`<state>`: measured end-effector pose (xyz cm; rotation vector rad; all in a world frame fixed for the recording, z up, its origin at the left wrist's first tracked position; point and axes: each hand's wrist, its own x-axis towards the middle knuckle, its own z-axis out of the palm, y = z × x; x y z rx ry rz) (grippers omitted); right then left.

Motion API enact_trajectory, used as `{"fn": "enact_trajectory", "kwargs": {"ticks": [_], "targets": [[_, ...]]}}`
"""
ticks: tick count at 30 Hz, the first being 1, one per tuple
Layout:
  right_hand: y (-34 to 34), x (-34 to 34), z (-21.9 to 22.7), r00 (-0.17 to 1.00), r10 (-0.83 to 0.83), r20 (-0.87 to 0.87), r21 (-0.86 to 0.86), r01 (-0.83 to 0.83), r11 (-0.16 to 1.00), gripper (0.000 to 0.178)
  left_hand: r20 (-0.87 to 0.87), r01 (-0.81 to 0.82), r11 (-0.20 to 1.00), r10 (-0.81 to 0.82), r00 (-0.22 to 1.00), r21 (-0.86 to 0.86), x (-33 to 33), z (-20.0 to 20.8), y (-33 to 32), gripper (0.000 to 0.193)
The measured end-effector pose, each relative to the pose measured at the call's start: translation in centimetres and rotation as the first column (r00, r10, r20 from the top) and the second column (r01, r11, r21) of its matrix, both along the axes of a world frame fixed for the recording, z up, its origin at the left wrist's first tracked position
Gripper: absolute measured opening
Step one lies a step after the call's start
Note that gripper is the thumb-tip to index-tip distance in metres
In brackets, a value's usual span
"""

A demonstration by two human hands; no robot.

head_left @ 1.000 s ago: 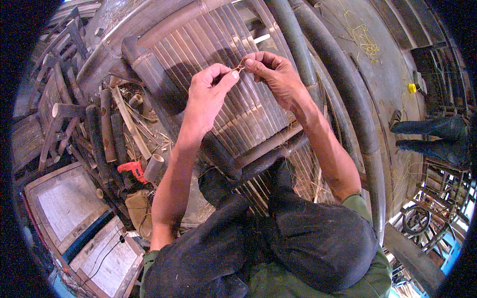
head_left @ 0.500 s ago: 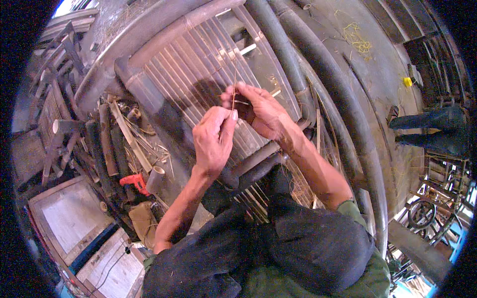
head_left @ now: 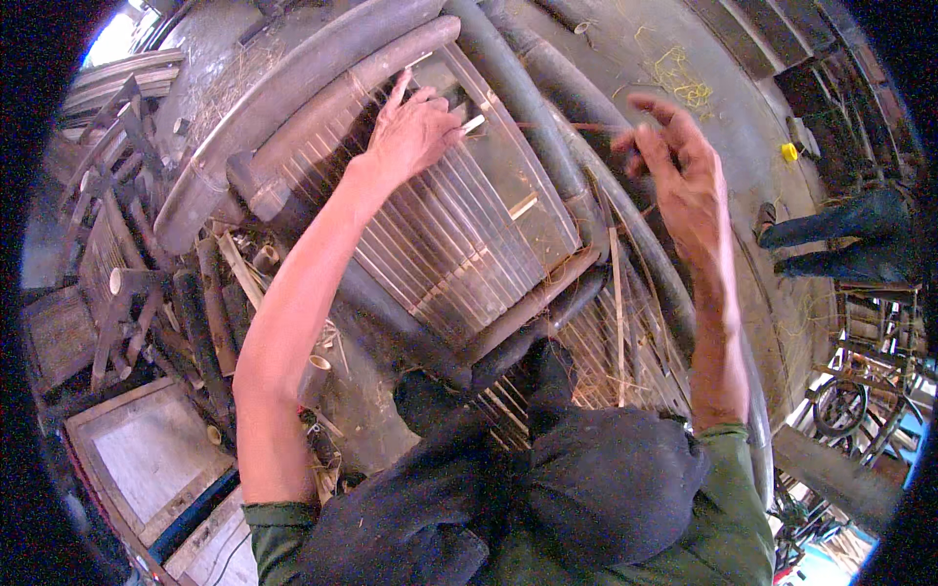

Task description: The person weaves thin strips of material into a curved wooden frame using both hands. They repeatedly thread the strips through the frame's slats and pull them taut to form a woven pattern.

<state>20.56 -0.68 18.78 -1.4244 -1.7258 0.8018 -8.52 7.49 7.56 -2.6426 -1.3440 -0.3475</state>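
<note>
In front of me lies a bamboo frame with a panel of thin parallel slats [head_left: 430, 234]. My left hand [head_left: 415, 132] rests at the panel's far end, its index finger stretched toward the far rail [head_left: 332, 93] and its other fingers loosely bent over the slats. To the right, my right hand [head_left: 684, 181] is raised beyond the frame's side pole [head_left: 532, 107]. Its thumb and fingers pinch a thin brownish strand [head_left: 572, 126], which runs left toward the panel. The fingertips are slightly blurred. Where the strand meets the slats is hard to make out.
Thick bamboo poles [head_left: 616, 181] curve along the right side. Yellow string [head_left: 682, 80] lies tangled on the floor, and a person's legs [head_left: 840, 244] are at the far right. Cut bamboo pieces [head_left: 200, 303] and a framed board [head_left: 147, 439] are at the left.
My hands were together over the middle of the panel, holding the strand. Now the left has reached to the far end, and the right has moved out to the right, stretching the strand.
</note>
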Motion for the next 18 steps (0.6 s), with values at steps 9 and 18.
{"fn": "enact_trajectory", "kwargs": {"ticks": [9, 18], "targets": [[6.0, -11.7, -17.0, 0.991, -0.067, 0.114, -0.118, 0.081, 0.99, 0.033, 0.063, 0.089, 0.996, -0.09, 0.994, 0.015, -0.7, -2.4, 2.0, 0.026], [5.8, -15.8, -15.7, 0.449, -0.47, -0.76, -0.587, -0.164, 0.793, 0.023, -0.071, -0.072, 0.997, 0.074, 0.995, 0.026, 1.1, -2.6, 1.7, 0.023]]}}
